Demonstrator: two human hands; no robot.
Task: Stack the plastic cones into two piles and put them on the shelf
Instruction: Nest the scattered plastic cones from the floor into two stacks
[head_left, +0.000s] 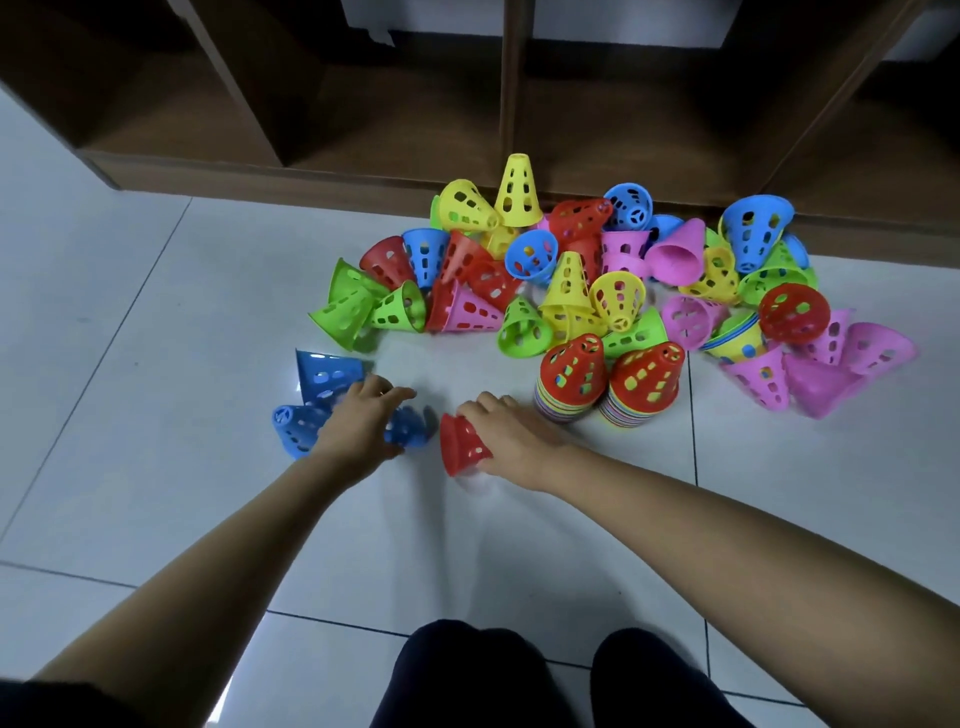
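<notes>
Red perforated plastic cone (462, 444) is lying on its side low over the white tiled floor (156, 364), its wide rim pointing left. The right hand (511, 436) is gripping it from above, with fingers curled over the narrow end. Whether the cone is touching the tiles I cannot tell.

Just to the left, the left hand (358, 426) is reaching across a blue perforated plastic cone (410, 434) and covering its middle. Motion blur is hiding the fingers, so I cannot tell whether they are closing on it or only resting there. Two more blue cones are lying near this hand, one on its side just beyond the knuckles (327, 374) and one poking out to the left of the wrist (293, 428).

Two nested piles of plastic cones are standing upright side by side, just right of the right hand. Both the left pile (571, 384) and the right pile (644, 384) are topped by a red cone over many coloured rims.

Beyond both hands, a loose heap of green, yellow, blue, red and pink cones (569, 280) is sprawling across the floor. It is lying against the foot of the dark brown wooden shelf (511, 78), whose compartments are standing open behind it. The person's dark-clothed knees (457, 675) are showing at the bottom edge.
</notes>
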